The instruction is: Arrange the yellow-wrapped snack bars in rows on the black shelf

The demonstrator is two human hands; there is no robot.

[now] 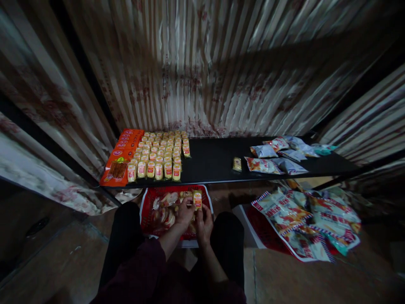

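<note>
Over the red basket (209, 198), a small wrapped snack cake (197, 199) stands upright with its red and yellow label showing. My right hand (204, 223) is closed on its lower end. The closed fingers of my left hand (186, 212) meet its left side. More wrapped cakes (169, 199) lie loose inside the basket beneath my hands. Just beyond, dense rows of similar upright packets (159, 169) fill the left part of the black shelf (210, 162). A single packet (237, 164) sits farther right on that shelf.
Orange snack packs (122, 154) lie at the shelf's left end. Silvery and printed bags (278, 154) are spread at its right. On the floor at right, another basket (268, 236) overflows with larger printed bags (284, 211). Black posts and a striped curtain (205, 84) surround the shelf.
</note>
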